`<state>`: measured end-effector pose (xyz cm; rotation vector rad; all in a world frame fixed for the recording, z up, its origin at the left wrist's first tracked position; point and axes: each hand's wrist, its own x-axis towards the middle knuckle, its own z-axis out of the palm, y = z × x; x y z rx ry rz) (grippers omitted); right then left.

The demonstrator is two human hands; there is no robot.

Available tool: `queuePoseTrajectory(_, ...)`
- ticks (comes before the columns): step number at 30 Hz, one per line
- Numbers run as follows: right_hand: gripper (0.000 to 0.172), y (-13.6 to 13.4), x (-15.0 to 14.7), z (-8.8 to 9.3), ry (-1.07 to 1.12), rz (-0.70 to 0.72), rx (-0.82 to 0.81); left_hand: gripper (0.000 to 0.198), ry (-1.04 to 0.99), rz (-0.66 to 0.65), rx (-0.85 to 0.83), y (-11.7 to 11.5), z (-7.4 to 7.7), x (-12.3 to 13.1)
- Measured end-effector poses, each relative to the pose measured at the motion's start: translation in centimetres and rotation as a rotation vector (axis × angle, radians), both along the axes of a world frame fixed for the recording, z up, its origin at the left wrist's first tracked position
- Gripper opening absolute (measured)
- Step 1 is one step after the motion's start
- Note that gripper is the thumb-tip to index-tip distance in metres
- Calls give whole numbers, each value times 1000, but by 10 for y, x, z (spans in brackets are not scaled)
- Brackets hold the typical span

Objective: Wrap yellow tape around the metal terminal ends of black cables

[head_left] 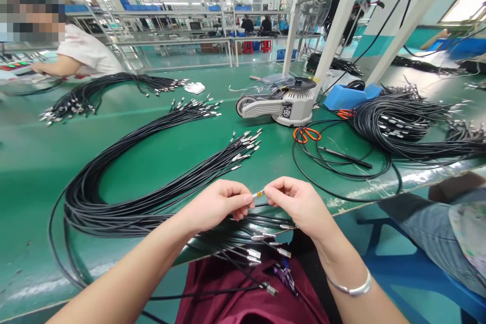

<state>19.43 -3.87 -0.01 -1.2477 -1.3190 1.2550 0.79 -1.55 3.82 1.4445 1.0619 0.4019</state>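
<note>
My left hand [228,201] pinches a cable connector [258,195], a small silvery end piece with an amber-yellow band, possibly tape. At its other end, the fingertips of my right hand [294,201] are closed on it too. Just below my hands, a bundle of black cables [125,217] curves back across the green table, and several metal-tipped ends [253,254] hang over the front edge above my lap. The other ends [245,147] of the bundle lie beyond my left hand. My fingers partly cover the held connector.
A grey tape dispenser [292,109] stands beyond my hands. Orange-handled scissors [307,134], a black pen-like tool [345,157] and coiled cables [387,116] lie to the right. A blue bin [351,95] is behind them. Co-workers sit at far left [87,50] and near right [429,233].
</note>
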Motion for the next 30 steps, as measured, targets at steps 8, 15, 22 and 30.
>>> queuePoseTrajectory(8, 23, -5, -2, 0, -13, -47, -63, 25, 112, 19, 139, -3, -3, 8)
queuePoseTrajectory(15, 20, -11, 0, -3, -35, -39, -3, 25, 214, 5, 332, -5, -6, 17)
queuePoseTrajectory(22, 16, -24, -2, -6, -84, 26, -85, 29, 349, -146, 484, -20, -4, 9)
queuePoseTrajectory(30, 16, -56, 23, 17, -520, 484, 90, 20, 869, -20, 982, 37, -16, -12)
